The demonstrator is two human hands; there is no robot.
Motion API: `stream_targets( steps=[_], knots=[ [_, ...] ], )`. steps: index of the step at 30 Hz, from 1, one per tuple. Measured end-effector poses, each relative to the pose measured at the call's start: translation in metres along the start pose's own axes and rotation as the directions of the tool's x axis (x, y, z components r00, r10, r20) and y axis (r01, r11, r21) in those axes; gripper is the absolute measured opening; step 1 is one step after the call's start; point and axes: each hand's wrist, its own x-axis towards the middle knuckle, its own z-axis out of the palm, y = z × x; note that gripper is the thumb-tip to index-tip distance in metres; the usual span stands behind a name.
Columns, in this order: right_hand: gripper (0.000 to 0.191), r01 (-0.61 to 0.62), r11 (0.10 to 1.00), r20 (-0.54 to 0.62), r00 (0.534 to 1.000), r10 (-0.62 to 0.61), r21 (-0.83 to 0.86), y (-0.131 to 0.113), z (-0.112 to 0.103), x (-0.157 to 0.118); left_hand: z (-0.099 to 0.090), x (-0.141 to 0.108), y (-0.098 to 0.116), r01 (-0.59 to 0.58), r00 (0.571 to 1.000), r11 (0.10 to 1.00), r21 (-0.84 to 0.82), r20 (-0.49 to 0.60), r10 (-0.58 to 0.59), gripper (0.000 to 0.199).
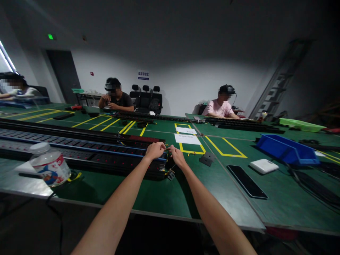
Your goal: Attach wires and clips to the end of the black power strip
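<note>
Long black rails with blue strips and small red marks lie across the green table, their right ends under and beside my hands. My left hand is closed at the end of the rails, fingers bent around something small that I cannot make out. Close to its right, my right hand pinches at the same spot, where short coloured wires show between the two hands. A small grey plate hangs at the near rail end. To the right of my right hand a dark flat piece lies on the table.
A clear plastic jar stands at the left. Rightward lie a phone, a white case and a blue bin. White papers lie beyond my hands. People sit across the table and at the far left.
</note>
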Motion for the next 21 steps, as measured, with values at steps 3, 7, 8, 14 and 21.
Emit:
stream_targets(
  steps=[3,7,8,14,21],
  knots=[
    [0.079,0.059,0.998,0.022,0.998,-0.058,-0.036,-0.0022,-0.0018,0.0,-0.0006,0.0,0.0005,-0.008,1.0,1.0,-0.002,0.004,0.008,0.028],
    [0.08,0.118,0.988,-0.004,0.993,-0.119,-0.103,-0.0012,-0.0026,0.0014,-0.001,0.0008,0.0,-0.016,1.0,1.0,-0.007,0.011,0.016,0.027],
    [0.079,0.124,0.986,-0.004,0.992,-0.126,-0.11,-0.0007,-0.0026,0.0015,-0.001,0.0011,-0.0004,-0.017,1.0,1.0,-0.009,0.012,0.017,0.027],
    [0.072,0.135,0.984,0.014,0.991,-0.135,-0.12,-0.0005,-0.0017,0.0003,-0.0001,0.0021,-0.0012,-0.016,1.0,1.0,0.001,0.026,0.016,0.028],
    [0.071,0.13,0.984,0.026,0.991,-0.128,-0.124,-0.0027,-0.0012,-0.0009,0.0021,0.0037,0.0036,-0.006,1.0,0.996,0.088,0.029,0.003,0.03]
  ],
)
